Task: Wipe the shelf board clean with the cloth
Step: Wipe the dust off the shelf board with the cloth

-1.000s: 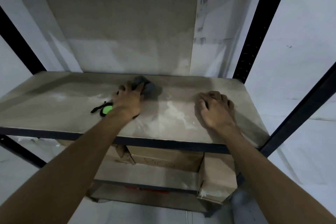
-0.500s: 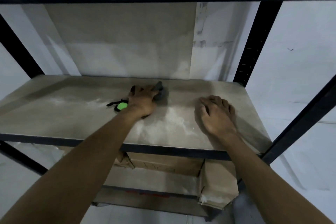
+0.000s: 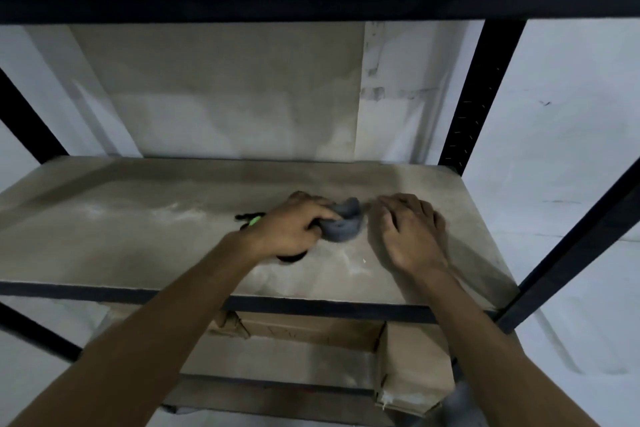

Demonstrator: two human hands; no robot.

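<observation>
Fingers L hand grip cloth | shelf board | no legible text

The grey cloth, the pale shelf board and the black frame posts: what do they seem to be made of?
The grey cloth looks like soft fabric: it bunches into folds under the left hand. The pale shelf board seems pressed wood or fibreboard, matt and unpainted, with chalky dust streaks. The black frame post looks like painted metal, judging by its row of small slots.
</observation>
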